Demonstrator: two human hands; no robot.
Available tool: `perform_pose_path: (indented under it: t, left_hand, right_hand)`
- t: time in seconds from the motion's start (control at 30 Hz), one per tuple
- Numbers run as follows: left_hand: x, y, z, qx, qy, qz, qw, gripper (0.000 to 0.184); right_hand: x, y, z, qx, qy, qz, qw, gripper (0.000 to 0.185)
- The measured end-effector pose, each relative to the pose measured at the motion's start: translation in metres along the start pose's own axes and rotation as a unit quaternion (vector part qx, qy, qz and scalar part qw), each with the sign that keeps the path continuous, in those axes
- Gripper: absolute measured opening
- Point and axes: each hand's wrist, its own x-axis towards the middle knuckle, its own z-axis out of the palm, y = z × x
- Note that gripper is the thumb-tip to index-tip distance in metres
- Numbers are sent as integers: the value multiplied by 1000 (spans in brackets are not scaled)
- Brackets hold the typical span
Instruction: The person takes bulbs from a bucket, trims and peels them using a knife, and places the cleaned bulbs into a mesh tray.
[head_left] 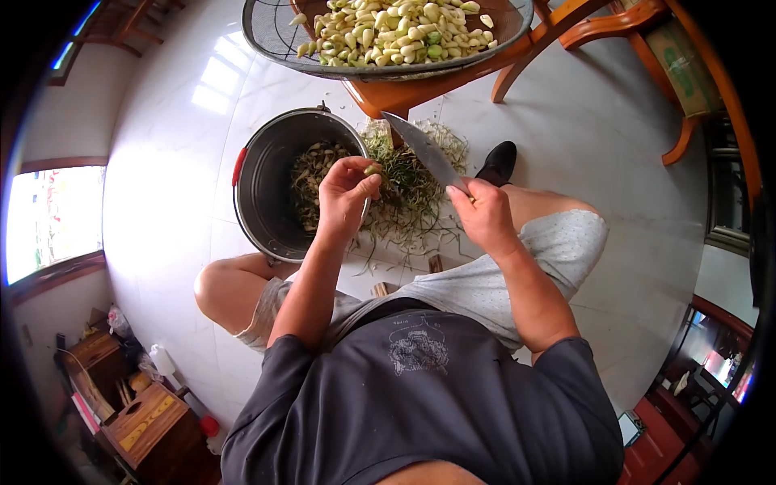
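Observation:
My left hand [343, 194] is closed in a pinch over the rim side of the bucket. Between its thumb and fingers sits a small greenish bulb [373, 170]. A large kitchen knife [427, 151] is in my right hand [483, 212], its broad blade pointing up and to the left. The metal bucket [263, 182], with a red grip on its handle, stands tilted towards me and holds brownish, untrimmed bulbs [311, 174]. Above, a wide mesh basket [275, 50] carries many pale, garlic-like bulbs [396, 32].
The basket rests on an orange-brown wooden chair [376, 95]. Green and whitish trimmings [420, 190] cover the tiled floor between my legs. A black shoe [498, 162] is on my right foot. Wooden furniture [687, 73] stands at upper right, a wooden box [149, 424] at lower left.

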Motion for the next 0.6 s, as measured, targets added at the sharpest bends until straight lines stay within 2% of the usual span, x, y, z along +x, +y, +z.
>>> perform_pose_path:
  t: [0.27,0.3,0.43,0.6]
  left_hand:
    - [0,-14,-2,-92,84,-22,992,18]
    - [1,-19,-4,-105,78,-17,991,18]
    - [-3,-28,-2,-121,105,-60,985,18]
    - [-5,-27,10,-126,110,-66,984,18]
  right_hand:
    - [-6,-11,4,52,13,-71,996,18]
    - [-8,-19,4,79,-7,-46,996,17]
    - [-10,-11,16,27,-16,-67,997,17]
    - [-9,-2,23,-37,-2,-95,995,16]
